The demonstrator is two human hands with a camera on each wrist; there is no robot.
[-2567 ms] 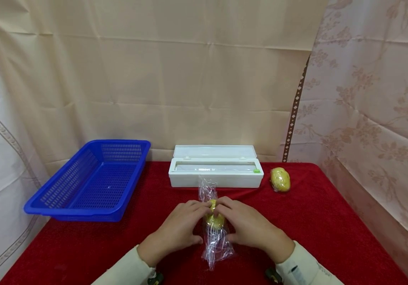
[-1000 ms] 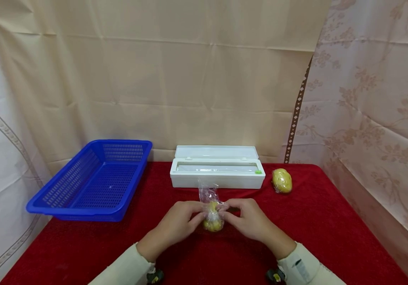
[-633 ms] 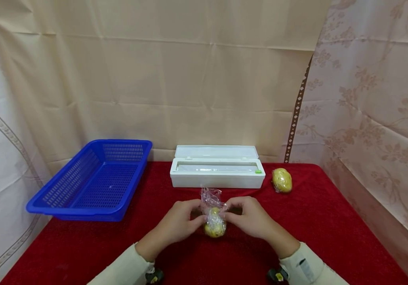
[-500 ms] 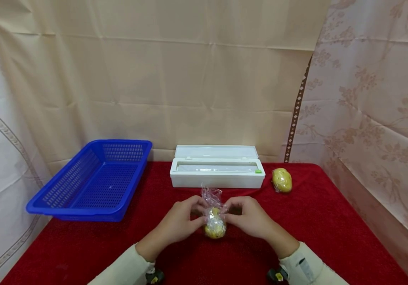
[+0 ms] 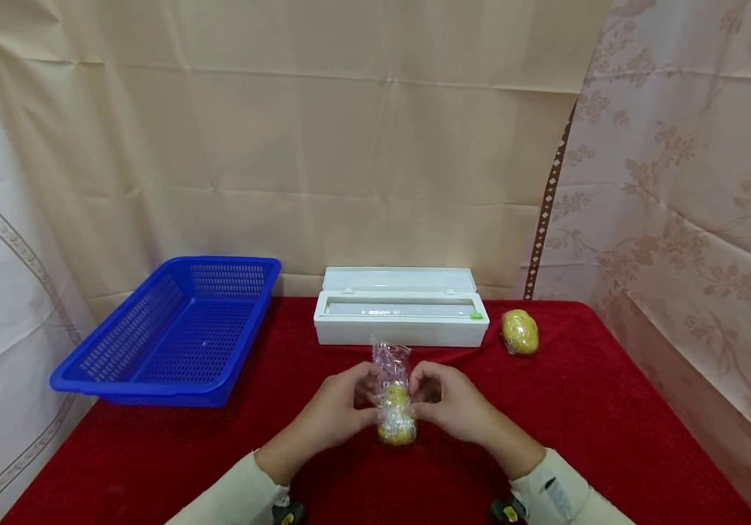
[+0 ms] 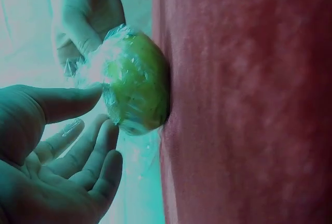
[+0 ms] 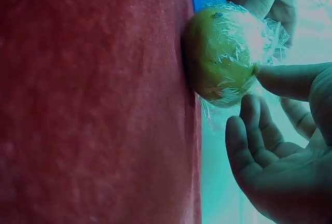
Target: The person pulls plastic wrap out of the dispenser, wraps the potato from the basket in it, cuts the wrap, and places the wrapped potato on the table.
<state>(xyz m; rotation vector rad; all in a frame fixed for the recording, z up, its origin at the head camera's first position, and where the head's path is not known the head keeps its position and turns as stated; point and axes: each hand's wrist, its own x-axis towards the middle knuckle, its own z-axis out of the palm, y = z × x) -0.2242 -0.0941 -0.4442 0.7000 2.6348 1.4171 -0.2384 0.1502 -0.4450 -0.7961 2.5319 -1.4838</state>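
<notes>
A yellow potato, partly covered in clear cling film, stands on the red cloth between both hands. The loose film end spreads from its far side toward the dispenser. My left hand presses its thumb tip on the film at the potato's side; its other fingers are loosely bent beside it. From the opposite side, my right hand touches the film with its thumb, its fingers relaxed at the potato's flank. A second wrapped potato lies at the right.
A white cling film dispenser with its lid raised and a green cutter slider stands behind the hands. At the left is a blue plastic basket. Curtains hang along the back and sides of the red-covered table.
The film's near end, earlier spread toward me, has been folded over the potato. The potato has shifted slightly nearer, and the thumbs have slid down along it.
</notes>
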